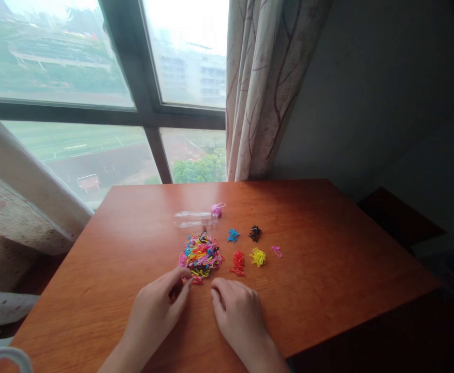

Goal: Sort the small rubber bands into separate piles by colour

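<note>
A heap of small plastic stitch markers [201, 252] in mixed colours lies on the wooden table. My left hand [159, 305] is at its near edge, thumb and forefinger curled close together beside a few red stitch markers [198, 280]. Whether anything is between those fingertips is hidden. To the right of the heap's front edge, my right hand [238, 308] rests with its fingers bent and pressed together; what they hold, if anything, does not show. Separate small piles lie beyond it: red markers [238, 262], yellow markers [258, 257], blue markers [233, 235] and black markers [255, 233].
Behind the heap a clear plastic bottle [193, 219] lies on its side, with a pink cap [216, 210] at its right end. One pink marker [277, 251] lies apart on the right. The table [327, 280] meets a window and curtains [258, 88] at the back.
</note>
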The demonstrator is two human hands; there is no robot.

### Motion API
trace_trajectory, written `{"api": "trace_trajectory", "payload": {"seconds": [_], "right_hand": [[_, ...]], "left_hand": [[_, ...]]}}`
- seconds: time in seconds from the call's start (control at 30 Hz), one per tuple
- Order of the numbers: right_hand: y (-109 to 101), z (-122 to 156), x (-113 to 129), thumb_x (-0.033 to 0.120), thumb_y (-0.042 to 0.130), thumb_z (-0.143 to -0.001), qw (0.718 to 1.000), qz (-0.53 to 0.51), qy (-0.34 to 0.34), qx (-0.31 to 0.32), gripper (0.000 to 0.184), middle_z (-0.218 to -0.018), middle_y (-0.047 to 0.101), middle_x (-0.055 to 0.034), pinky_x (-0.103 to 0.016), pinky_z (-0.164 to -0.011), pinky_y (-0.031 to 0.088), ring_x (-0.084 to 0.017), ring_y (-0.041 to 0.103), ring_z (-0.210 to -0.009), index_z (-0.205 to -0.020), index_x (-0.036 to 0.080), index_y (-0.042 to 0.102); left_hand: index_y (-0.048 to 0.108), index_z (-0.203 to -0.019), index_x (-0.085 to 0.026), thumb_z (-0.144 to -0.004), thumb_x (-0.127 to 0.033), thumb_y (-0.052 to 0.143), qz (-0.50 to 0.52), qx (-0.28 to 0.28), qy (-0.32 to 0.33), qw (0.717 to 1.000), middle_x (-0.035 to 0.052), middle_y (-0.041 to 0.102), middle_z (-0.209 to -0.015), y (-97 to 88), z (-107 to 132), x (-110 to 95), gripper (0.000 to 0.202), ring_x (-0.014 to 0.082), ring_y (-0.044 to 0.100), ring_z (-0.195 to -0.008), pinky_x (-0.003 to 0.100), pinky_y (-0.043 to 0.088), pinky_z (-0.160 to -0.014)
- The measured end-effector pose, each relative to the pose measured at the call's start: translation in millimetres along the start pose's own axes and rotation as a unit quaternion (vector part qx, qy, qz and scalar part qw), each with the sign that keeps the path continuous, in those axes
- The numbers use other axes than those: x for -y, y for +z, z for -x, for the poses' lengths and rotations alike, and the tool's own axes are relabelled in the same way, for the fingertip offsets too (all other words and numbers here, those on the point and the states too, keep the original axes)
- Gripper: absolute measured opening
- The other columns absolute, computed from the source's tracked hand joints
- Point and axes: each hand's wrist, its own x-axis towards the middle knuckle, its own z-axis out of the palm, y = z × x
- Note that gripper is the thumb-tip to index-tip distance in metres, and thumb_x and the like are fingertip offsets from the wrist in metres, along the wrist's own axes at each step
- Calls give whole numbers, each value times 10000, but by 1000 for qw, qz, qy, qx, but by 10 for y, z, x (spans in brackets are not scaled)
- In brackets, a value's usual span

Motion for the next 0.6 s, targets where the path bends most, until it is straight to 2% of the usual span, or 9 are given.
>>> {"api": "trace_trajectory", "payload": {"seconds": [0.27, 0.6], "right_hand": [[68, -131, 125, 149, 580, -888, 1000, -2, -5, 9, 121, -815, 704, 26, -267, -598, 323, -170, 647, -724, -935, 258, 602], [87, -133, 145, 133, 592, -871, 1000, -4, -6, 4, 119, -757, 682, 31, -267, -581, 305, -161, 639, -697, -825, 242, 589]], "left_hand": [[625, -881, -244, -899, -329, 502, -1, 8, -12, 1000, -38, 694, -716, -10, 37, 19, 151, 135, 639, -611, 207, 453, -594], [639, -882, -244, -884, -315, 508, 10, 7, -15, 1000, -24, 716, -743, -6, 38, 15, 149, 144, 654, -630, 214, 466, -611]]}}
